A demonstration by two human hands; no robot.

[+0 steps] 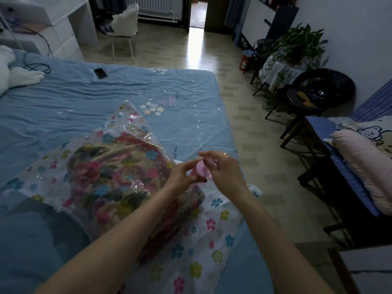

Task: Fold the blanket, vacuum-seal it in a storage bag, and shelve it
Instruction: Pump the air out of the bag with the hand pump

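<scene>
Two hands (182, 174) (222, 171) grip one pink valve (202, 169)

We hold a pink valve (203, 169) between our left hand (180, 174) and right hand (222, 169), fingers pinching it above the bed's (63, 102) right edge. The bag (197, 240) lies there with the floral blanket (110, 175) inside. A phone (100, 73) rests near the far edge.

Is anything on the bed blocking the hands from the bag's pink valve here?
Nothing visible does. Both the left hand and right hand already hold the pink valve cap at the storage bag, with the blanket inside; the phone lies far off.
</scene>
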